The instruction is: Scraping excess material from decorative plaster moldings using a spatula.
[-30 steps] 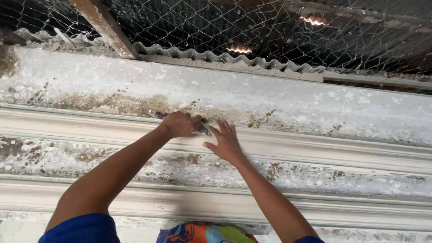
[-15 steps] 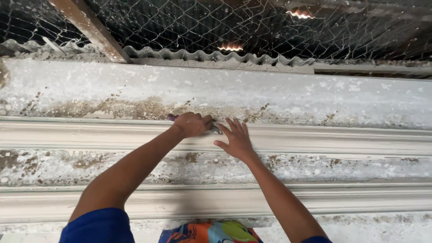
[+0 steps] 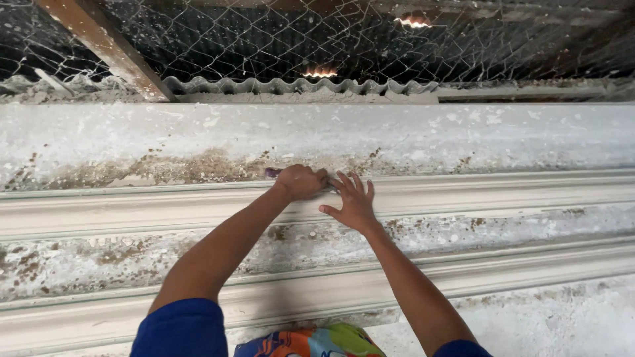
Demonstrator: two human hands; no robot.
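Both my arms reach up to a white plaster moulding [image 3: 463, 195] that runs across the wall. My left hand [image 3: 301, 181] is closed around a small tool with a purple handle end [image 3: 272, 172] sticking out to its left; the working end is hidden under my hands. My right hand [image 3: 352, 201] lies beside it with fingers spread, flat against the moulding's upper ridge. The two hands touch or nearly touch.
Above the moulding is a rough white wall band [image 3: 397, 135] with brown stains. Higher up are corrugated sheeting [image 3: 291, 86], wire mesh [image 3: 278, 39] and a slanted wooden beam [image 3: 106, 46]. A lower moulding ridge [image 3: 331, 291] runs below. Colourful cloth [image 3: 311, 342] shows at the bottom.
My hands stay together on the same ridge; the view has shifted, so they sit slightly lower and to the right in the frame. Grip unchanged.
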